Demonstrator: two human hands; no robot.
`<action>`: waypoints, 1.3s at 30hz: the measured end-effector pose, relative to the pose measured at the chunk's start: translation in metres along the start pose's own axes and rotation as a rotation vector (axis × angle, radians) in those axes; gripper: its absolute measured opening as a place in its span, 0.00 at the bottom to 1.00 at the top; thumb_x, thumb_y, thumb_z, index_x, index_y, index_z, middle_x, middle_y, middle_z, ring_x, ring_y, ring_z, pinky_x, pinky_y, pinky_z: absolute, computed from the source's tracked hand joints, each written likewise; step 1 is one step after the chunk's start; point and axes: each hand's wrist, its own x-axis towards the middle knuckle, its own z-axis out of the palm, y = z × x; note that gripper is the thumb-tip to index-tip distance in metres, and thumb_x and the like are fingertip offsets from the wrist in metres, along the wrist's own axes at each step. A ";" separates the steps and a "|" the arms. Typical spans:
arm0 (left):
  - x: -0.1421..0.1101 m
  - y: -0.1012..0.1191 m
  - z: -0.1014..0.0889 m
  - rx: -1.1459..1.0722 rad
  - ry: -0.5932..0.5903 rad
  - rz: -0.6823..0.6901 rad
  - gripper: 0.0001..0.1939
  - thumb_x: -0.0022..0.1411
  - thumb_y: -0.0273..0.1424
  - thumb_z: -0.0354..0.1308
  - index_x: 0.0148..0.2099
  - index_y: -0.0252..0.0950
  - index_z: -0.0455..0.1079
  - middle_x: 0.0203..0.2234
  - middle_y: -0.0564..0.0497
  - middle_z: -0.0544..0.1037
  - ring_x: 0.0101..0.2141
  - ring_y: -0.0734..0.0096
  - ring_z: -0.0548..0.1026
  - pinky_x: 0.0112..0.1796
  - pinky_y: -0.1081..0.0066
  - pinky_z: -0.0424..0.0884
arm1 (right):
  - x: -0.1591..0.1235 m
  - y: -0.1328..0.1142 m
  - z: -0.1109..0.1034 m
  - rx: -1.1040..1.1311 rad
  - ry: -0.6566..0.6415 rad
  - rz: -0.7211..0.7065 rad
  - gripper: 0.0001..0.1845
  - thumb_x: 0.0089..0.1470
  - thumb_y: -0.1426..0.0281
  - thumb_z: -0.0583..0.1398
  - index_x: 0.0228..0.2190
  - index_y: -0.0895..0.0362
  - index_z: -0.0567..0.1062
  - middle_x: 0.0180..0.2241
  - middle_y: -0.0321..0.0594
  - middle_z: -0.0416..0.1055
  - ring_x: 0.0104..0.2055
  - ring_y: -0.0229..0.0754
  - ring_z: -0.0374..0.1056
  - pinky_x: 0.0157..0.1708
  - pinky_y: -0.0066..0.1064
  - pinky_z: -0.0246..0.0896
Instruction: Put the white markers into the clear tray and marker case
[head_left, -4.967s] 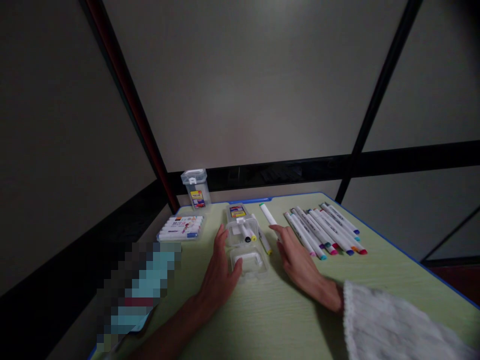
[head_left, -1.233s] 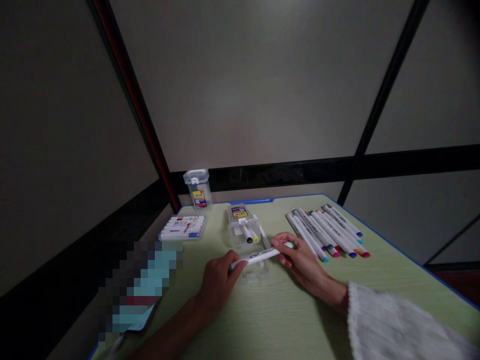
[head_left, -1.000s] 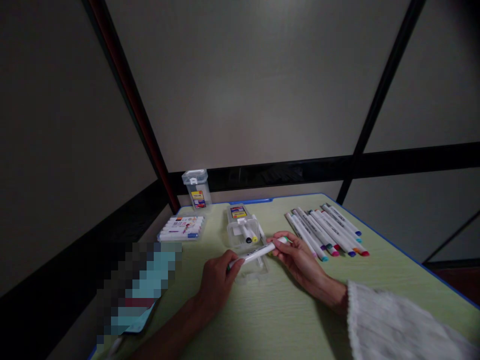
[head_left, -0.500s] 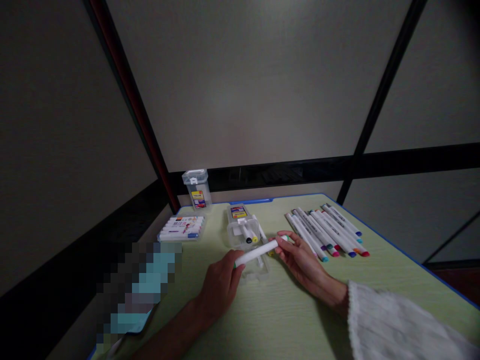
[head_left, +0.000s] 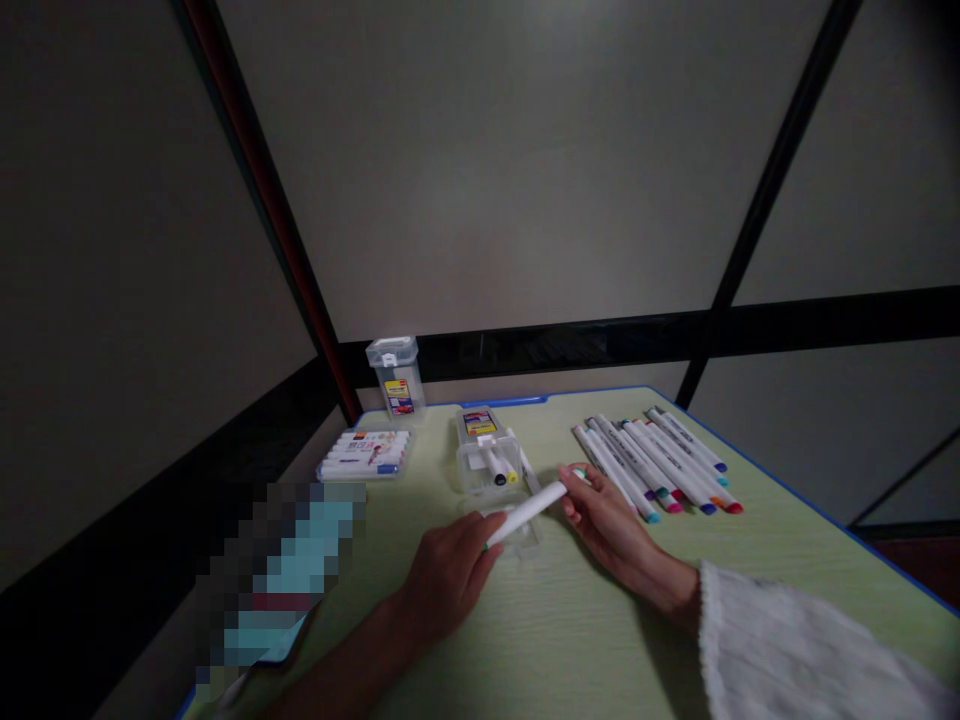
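Observation:
A white marker [head_left: 529, 512] with green ends slants up to the right between my hands. My left hand [head_left: 450, 572] is closed on its lower end, fingers and thumb pinching it. At the upper end, my right hand [head_left: 611, 525] grips it with thumb and fingertips. Just behind the marker, a clear plastic box [head_left: 480, 455] lies on its side, its open end facing me, with a black-ended and a yellow-ended marker inside. The box's clear lid [head_left: 525, 540] rests below it, partly hidden by the held marker. Another white marker [head_left: 523, 460] lies against the box's right side.
Several white markers with coloured ends [head_left: 656, 465] lie in a row at the right. An upright clear box [head_left: 397, 380] stands at the back left, near a flat pack of markers [head_left: 365, 455]. A pixelated device [head_left: 292, 580] lies at the left edge of the pale green table [head_left: 570, 640].
The held marker has tilted more steeply, its lower end shifting right and slightly down with my left hand. My right hand has moved slightly right, still holding the upper end.

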 end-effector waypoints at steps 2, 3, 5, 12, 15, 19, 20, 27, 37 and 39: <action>0.000 0.000 0.000 0.003 0.018 0.026 0.12 0.64 0.30 0.43 0.47 0.33 0.62 0.32 0.47 0.77 0.32 0.73 0.76 0.33 0.75 0.72 | -0.001 0.000 0.001 0.000 0.004 0.000 0.16 0.36 0.66 0.69 0.21 0.58 0.67 0.14 0.26 0.62 0.13 0.25 0.55 0.11 0.15 0.51; 0.000 -0.001 0.000 0.001 0.026 0.039 0.12 0.64 0.30 0.43 0.47 0.33 0.62 0.32 0.47 0.77 0.31 0.73 0.76 0.32 0.75 0.72 | -0.001 0.000 0.001 0.000 0.006 0.000 0.16 0.36 0.65 0.69 0.20 0.58 0.67 0.13 0.26 0.61 0.13 0.25 0.55 0.11 0.15 0.50; -0.001 -0.001 0.001 -0.007 0.029 0.057 0.12 0.64 0.31 0.43 0.46 0.32 0.61 0.30 0.47 0.77 0.29 0.74 0.76 0.29 0.76 0.72 | -0.002 0.000 0.002 -0.002 0.008 0.003 0.17 0.36 0.64 0.69 0.20 0.59 0.67 0.13 0.26 0.61 0.13 0.24 0.54 0.10 0.14 0.50; 0.000 -0.001 -0.001 -0.003 0.040 0.079 0.12 0.64 0.34 0.44 0.43 0.32 0.62 0.22 0.52 0.75 0.20 0.77 0.73 0.23 0.77 0.68 | -0.004 -0.002 0.004 0.005 0.016 0.032 0.17 0.33 0.67 0.69 0.21 0.59 0.67 0.12 0.26 0.61 0.13 0.24 0.55 0.10 0.14 0.48; 0.001 -0.001 -0.001 0.013 0.055 0.089 0.12 0.64 0.34 0.44 0.43 0.32 0.62 0.22 0.51 0.76 0.20 0.76 0.73 0.23 0.77 0.69 | -0.004 -0.003 0.005 0.017 0.010 0.045 0.17 0.32 0.67 0.70 0.22 0.59 0.68 0.12 0.26 0.62 0.13 0.24 0.55 0.11 0.13 0.48; 0.001 -0.001 0.000 0.036 0.065 0.095 0.12 0.64 0.34 0.43 0.42 0.32 0.62 0.23 0.50 0.76 0.22 0.75 0.74 0.24 0.76 0.69 | -0.004 -0.002 0.005 0.040 -0.008 0.057 0.18 0.30 0.68 0.70 0.22 0.58 0.68 0.12 0.26 0.61 0.13 0.24 0.54 0.10 0.13 0.47; 0.000 -0.001 0.000 0.039 0.065 0.091 0.12 0.64 0.33 0.43 0.42 0.32 0.63 0.23 0.51 0.76 0.23 0.75 0.74 0.24 0.76 0.70 | -0.004 -0.002 0.005 0.048 -0.013 0.058 0.18 0.30 0.68 0.71 0.22 0.58 0.68 0.13 0.26 0.61 0.13 0.24 0.54 0.10 0.13 0.47; 0.000 -0.002 0.002 0.022 0.051 0.112 0.11 0.64 0.28 0.44 0.46 0.33 0.62 0.24 0.51 0.73 0.23 0.77 0.73 0.24 0.79 0.69 | -0.002 0.000 0.004 0.111 0.010 0.070 0.19 0.28 0.71 0.71 0.24 0.58 0.69 0.15 0.27 0.64 0.15 0.25 0.56 0.13 0.13 0.52; 0.000 0.000 0.003 0.031 0.109 0.147 0.09 0.64 0.29 0.44 0.43 0.33 0.61 0.25 0.50 0.75 0.25 0.76 0.74 0.25 0.78 0.69 | -0.002 0.001 0.004 0.121 0.070 0.037 0.20 0.29 0.72 0.71 0.23 0.57 0.66 0.15 0.26 0.66 0.15 0.25 0.58 0.12 0.13 0.53; 0.000 -0.001 0.003 0.020 0.109 0.152 0.09 0.64 0.29 0.44 0.43 0.33 0.61 0.24 0.50 0.75 0.24 0.76 0.74 0.24 0.78 0.69 | -0.003 0.001 0.004 0.112 0.071 0.038 0.20 0.29 0.72 0.71 0.22 0.57 0.66 0.15 0.27 0.65 0.15 0.25 0.58 0.12 0.13 0.52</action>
